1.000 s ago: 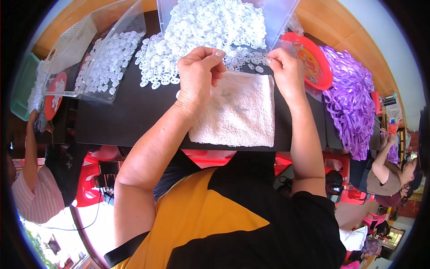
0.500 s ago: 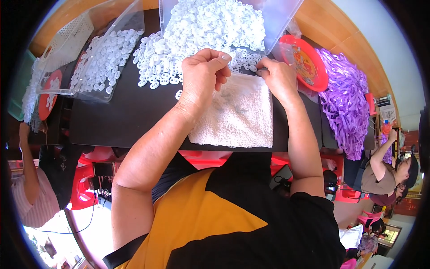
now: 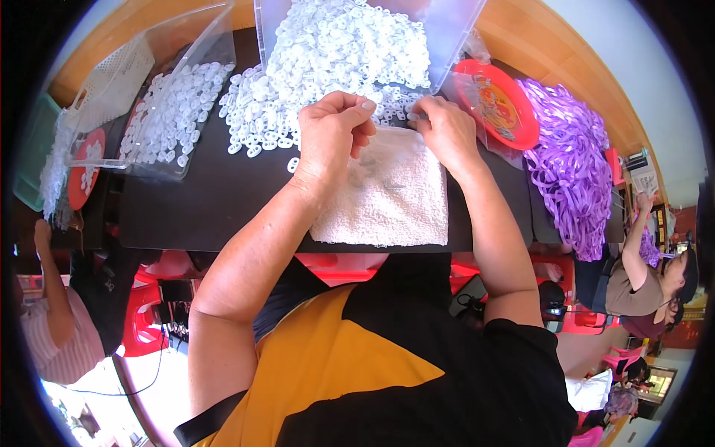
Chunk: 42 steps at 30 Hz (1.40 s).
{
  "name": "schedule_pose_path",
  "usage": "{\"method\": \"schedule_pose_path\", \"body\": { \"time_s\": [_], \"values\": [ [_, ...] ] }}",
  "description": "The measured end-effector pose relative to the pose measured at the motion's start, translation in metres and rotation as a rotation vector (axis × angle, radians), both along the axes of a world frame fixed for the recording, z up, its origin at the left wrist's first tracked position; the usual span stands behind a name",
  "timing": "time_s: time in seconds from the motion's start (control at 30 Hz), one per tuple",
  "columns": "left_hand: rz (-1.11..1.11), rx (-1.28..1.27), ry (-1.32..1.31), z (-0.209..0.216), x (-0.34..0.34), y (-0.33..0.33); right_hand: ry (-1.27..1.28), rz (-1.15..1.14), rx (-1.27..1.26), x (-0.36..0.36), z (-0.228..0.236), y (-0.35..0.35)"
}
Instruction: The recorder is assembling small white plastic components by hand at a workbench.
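Observation:
My left hand (image 3: 333, 138) is closed above the left side of a folded white towel (image 3: 387, 216), its thumb pressed against the bent index finger. Whatever sits in that pinch is too small or hidden to name. At the towel's far right corner, my right hand (image 3: 449, 135) has its fingers bent and drawn together, pointing at the edge of a pile of small white two-holed plastic pieces (image 3: 257, 112). Its fingertips are partly hidden, so I cannot make out what they grip. Some small greyish bits (image 3: 391, 186) lie on the towel. One loose white piece (image 3: 293, 165) rests beside my left wrist.
A clear bin (image 3: 454, 45) tipped toward me spills white pieces onto the dark table (image 3: 201, 216). Left stands another clear bin (image 3: 186, 167) of pieces. Right are a red plate (image 3: 527, 130) and heaped purple ribbons (image 3: 570, 164). Other people sit at both sides.
The view has shifted slightly, and both hands appear a little lower and further left. Their finger poses look nearly the same. The person at right has raised a hand higher.

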State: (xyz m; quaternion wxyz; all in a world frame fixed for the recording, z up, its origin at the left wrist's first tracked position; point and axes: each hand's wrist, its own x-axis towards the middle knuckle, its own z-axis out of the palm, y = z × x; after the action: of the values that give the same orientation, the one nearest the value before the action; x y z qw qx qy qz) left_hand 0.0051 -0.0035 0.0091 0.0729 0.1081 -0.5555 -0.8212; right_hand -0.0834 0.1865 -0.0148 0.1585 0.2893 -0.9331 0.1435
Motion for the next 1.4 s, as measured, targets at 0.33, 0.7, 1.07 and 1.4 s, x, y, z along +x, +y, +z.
{"method": "schedule_pose_path", "body": {
  "time_s": [0.33, 0.7, 1.07, 1.4],
  "values": [
    [0.004, -0.109, 0.007, -0.002, -0.003, 0.005, 0.118, 0.027, 0.043, -0.003, -0.006, 0.001],
    [0.020, -0.419, 0.143, -0.021, -0.006, 0.012, -0.132, 0.166, -0.622, 0.037, 0.045, 0.022],
    [-0.003, -0.499, 0.163, -0.022, -0.010, 0.021, 0.157, -0.237, -0.679, -0.200, 0.083, 0.118],
    [-0.026, -0.851, 0.585, -0.023, 0.003, 0.016, -0.359, 0.061, -1.093, -0.105, 0.066, 0.075]
  ]
}}
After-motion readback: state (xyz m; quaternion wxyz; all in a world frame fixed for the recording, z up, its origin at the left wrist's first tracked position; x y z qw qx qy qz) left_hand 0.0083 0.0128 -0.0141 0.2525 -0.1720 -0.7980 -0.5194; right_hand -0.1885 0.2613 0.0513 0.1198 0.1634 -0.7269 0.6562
